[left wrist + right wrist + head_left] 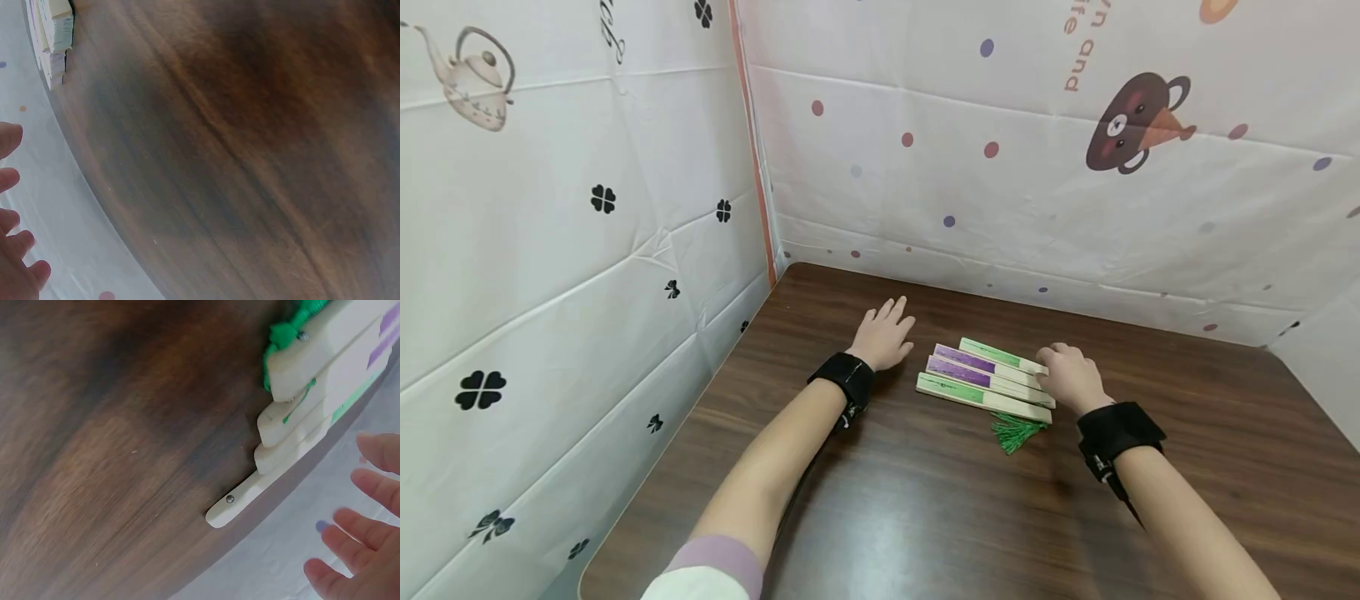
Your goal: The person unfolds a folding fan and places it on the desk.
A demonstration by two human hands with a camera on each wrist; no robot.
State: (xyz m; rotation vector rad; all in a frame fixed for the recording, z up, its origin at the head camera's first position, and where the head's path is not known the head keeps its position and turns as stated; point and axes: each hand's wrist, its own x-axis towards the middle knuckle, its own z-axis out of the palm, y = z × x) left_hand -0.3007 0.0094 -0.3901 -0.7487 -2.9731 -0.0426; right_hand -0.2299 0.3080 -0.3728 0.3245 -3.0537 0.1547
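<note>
Several folded folding fans lie side by side on the brown table, slightly staggered. The nearest fan [951, 390] has a green band and a green tassel [1017, 432] at its right end. Two purple-banded fans [958, 371] lie in the middle, and another green-banded fan [992, 352] is farthest back. My right hand [1070, 379] is at the right ends of the back fans and overlaps them in the head view. In the right wrist view its fingers [356, 540] are spread, with nothing between them. To the left of the fans, my left hand [882, 337] has its fingers spread and holds nothing.
The wood-grain table [865, 517] has a rounded far-left corner. Behind it hangs a white printed sheet [865, 183], and another [550, 292] runs along the left side. Both wrists wear black straps [846, 383], with a cable along the forearm.
</note>
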